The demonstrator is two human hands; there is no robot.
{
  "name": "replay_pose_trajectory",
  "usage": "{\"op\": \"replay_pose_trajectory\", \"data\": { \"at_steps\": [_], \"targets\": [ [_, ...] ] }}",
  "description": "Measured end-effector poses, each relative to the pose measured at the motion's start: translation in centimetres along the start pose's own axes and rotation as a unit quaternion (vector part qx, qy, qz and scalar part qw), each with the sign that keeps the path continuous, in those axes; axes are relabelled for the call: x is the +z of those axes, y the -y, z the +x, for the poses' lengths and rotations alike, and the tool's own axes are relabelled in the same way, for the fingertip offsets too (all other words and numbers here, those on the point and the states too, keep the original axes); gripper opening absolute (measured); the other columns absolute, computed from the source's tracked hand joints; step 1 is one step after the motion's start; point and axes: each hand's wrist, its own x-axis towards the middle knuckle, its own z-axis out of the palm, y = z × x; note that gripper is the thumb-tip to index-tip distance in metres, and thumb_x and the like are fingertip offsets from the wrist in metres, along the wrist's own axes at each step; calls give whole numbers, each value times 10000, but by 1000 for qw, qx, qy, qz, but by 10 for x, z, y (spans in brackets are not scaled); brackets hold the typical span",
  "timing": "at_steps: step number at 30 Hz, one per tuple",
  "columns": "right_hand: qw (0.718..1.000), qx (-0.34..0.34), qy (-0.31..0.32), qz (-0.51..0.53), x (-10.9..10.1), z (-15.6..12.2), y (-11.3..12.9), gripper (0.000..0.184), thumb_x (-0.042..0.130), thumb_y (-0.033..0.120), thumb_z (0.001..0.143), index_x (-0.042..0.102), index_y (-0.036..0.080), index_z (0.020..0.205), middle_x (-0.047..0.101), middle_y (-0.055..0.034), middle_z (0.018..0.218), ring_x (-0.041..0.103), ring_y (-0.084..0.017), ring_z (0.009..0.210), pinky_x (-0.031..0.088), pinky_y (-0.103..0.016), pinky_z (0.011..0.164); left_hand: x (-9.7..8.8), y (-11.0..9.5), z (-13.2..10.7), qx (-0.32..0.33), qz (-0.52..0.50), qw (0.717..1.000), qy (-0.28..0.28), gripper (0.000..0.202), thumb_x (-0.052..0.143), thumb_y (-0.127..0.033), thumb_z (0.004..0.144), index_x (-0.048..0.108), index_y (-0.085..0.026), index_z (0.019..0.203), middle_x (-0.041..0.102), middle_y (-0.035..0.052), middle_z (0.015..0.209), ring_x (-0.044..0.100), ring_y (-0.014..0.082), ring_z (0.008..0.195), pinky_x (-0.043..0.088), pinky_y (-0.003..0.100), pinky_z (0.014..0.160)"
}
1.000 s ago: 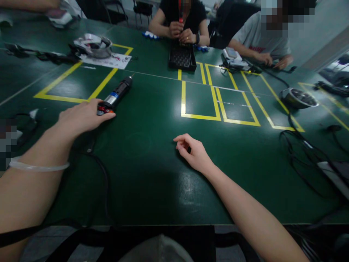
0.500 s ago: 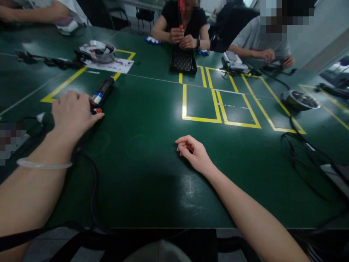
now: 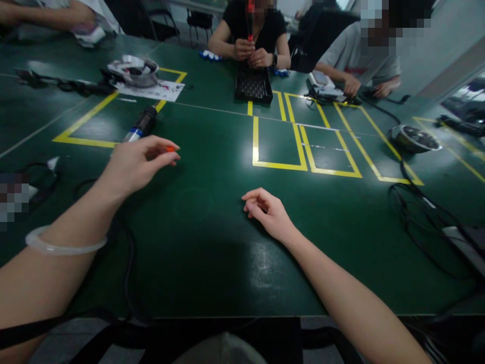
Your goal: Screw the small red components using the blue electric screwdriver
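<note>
My left hand [image 3: 142,159] is raised over the left part of the green table [image 3: 212,253], a pale bangle [image 3: 64,242] round its wrist. Between its thumb and fingertips shows a small orange piece [image 3: 170,149], mostly covered by the fingers, so its kind cannot be told. Just behind that hand lies a black and silver cylindrical tool [image 3: 144,120] with a blue band, its near end hidden. My right hand [image 3: 267,212] rests on the table near the middle, fingers loosely curved, a gap at the thumb and no object visible in it.
Yellow tape outlines [image 3: 280,166] mark the table. A round metal part [image 3: 134,72] stands on paper at the back left. Across sit co-workers, one behind a black tray [image 3: 253,86]. A metal fan-like part [image 3: 415,139] and loose cables [image 3: 407,207] lie right.
My left hand has moved right and slightly nearer, away from the cylindrical tool, with the orange piece between its fingers. My right hand has stayed in place.
</note>
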Motion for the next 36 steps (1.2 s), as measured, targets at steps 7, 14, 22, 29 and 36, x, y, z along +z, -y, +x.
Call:
{"op": "replay_pose_trajectory", "data": {
  "at_steps": [7, 14, 22, 29, 36],
  "targets": [
    [997, 40, 25, 66, 9, -2, 4, 215, 656, 340, 892, 589, 212, 1051, 619, 10, 842, 597, -92, 662, 508, -231, 606, 55, -63, -32, 105, -146, 970, 164, 415, 649, -431, 894, 638, -171, 1217, 727, 64, 1029, 688, 182, 924, 542, 298, 866],
    [986, 95, 50, 127, 12, -1, 7, 308, 773, 403, 805, 601, 192, 950, 641, 19, 796, 609, -86, 627, 506, -216, 571, 62, -69, -41, 173, -139, 954, 203, 340, 608, -389, 948, 705, -225, 1229, 733, 43, 1023, 678, 153, 873, 511, 250, 789],
    [982, 113, 56, 142, 10, 0, 9, 352, 769, 483, 812, 612, 182, 904, 693, 3, 761, 622, -93, 594, 519, -233, 572, 64, -71, -43, 161, -171, 950, 204, 314, 616, -384, 937, 693, -201, 1181, 726, 45, 1000, 683, 157, 882, 524, 261, 806],
    [977, 110, 64, 170, 12, -1, 11, 363, 794, 477, 790, 605, 189, 905, 702, 1, 786, 653, -105, 637, 542, -246, 610, 64, -73, -44, 201, -175, 947, 178, 148, 631, -303, 925, 684, -182, 992, 711, 43, 970, 674, 157, 903, 524, 267, 829],
    [982, 83, 53, 163, 13, -2, 10, 317, 793, 427, 804, 602, 198, 912, 648, 23, 779, 640, -99, 669, 533, -233, 612, 64, -72, -46, 233, -153, 948, 155, 162, 591, -302, 958, 697, -187, 1004, 711, 55, 1018, 667, 166, 958, 509, 276, 875]
  ]
}}
